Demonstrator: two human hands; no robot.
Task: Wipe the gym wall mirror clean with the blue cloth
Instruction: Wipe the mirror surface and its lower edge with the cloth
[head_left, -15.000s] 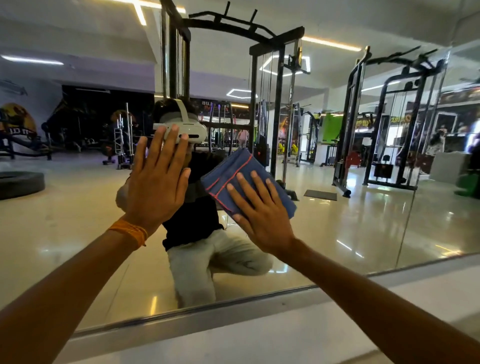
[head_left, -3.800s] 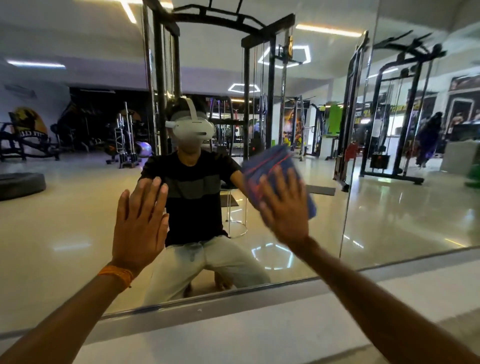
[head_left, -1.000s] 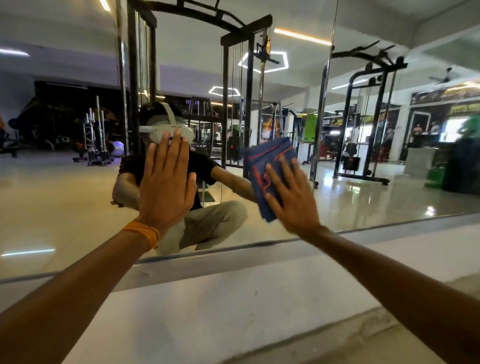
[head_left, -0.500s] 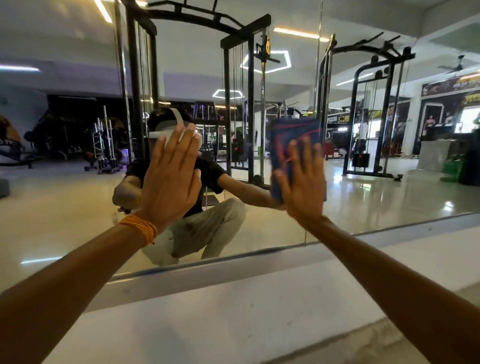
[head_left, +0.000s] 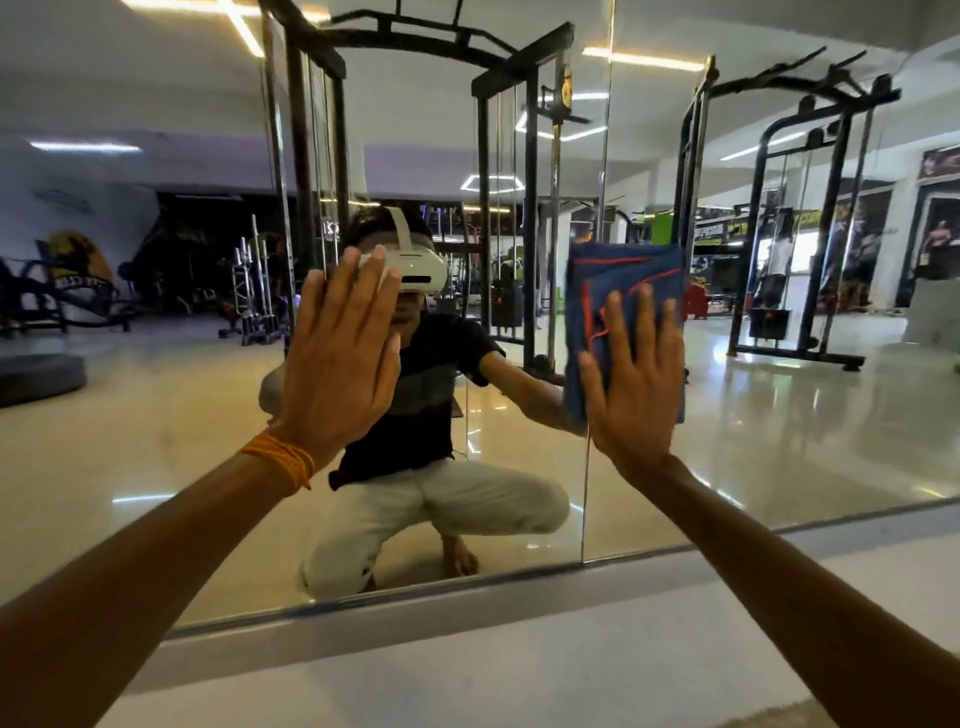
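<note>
The wall mirror (head_left: 810, 447) fills most of the head view, made of panels with a vertical seam (head_left: 589, 467) near the middle. A folded blue cloth (head_left: 618, 280) with red stitching lies flat against the glass just right of that seam. My right hand (head_left: 631, 384) presses it there with spread fingers, covering its lower part. My left hand (head_left: 340, 358) rests flat on the mirror to the left, fingers apart and holding nothing, an orange thread band at the wrist.
A metal frame strip (head_left: 467, 603) runs along the mirror's bottom edge above a white ledge (head_left: 467, 675). The glass reflects a squatting person with a headset, cable machines and a shiny floor.
My right hand has slid the cloth a little to the right and up, across the panel seam. The left hand stays planted on the glass. The view has risen slightly.
</note>
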